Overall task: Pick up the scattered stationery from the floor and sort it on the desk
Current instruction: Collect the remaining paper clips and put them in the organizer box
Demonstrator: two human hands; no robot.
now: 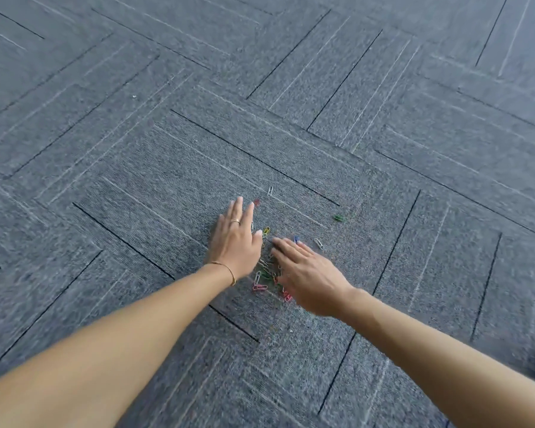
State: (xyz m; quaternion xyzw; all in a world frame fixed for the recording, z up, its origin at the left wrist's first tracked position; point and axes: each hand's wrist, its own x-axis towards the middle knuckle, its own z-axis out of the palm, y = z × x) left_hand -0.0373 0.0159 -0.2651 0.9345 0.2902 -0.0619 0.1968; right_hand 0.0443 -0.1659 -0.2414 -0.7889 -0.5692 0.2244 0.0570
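Head view: both hands lie flat with straight fingers on the grey carpet floor (167,134), holding nothing, left hand (235,239) and right hand (306,273) flanking a pile of coloured paper clips (264,278). Stray clips, silver (270,190) and green (338,217), lie apart beyond. Open carpet surrounds them.

Grey carpet-tile floor (383,88) strewn with coloured paper clips (260,284)

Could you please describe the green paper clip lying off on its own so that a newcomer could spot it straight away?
Start at the right hand on the grey carpet. Look beyond it and to the right, past the silver clip. The green paper clip lies alone there, the only green one outside the pile.
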